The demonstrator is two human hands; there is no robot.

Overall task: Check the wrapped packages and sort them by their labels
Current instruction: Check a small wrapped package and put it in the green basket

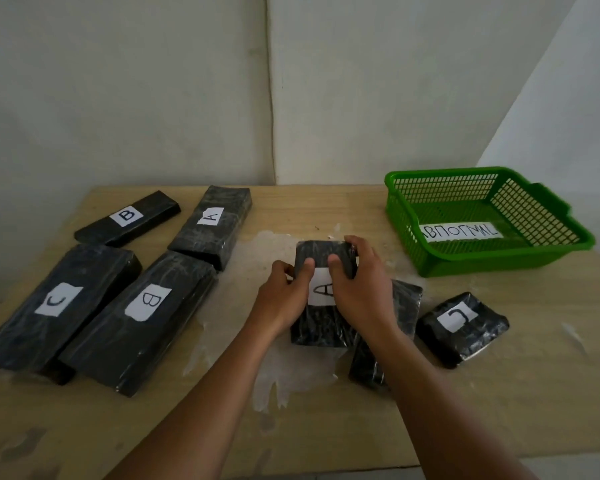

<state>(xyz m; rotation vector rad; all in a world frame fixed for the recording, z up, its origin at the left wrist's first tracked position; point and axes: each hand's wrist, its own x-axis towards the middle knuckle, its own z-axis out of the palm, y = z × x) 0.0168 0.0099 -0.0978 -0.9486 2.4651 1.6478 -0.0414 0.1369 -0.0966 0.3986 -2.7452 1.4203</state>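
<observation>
From the head camera I look down on a pale wooden table against a white wall. At its centre my left hand and right hand together grip a black wrapped package with a white label reading A; fingers curl round its sides and both thumbs press on its top face. It is tilted, its near end on the table.

Under my right forearm lies another black package, its label hidden. Just right of it sits a small package marked C. Further right and back stands a green mesh basket with a paper slip that seems to read "abnormal".

To the left lie four more: a package marked B at the back, one marked A beside it, and nearer me a long C package touching a long B package.
</observation>
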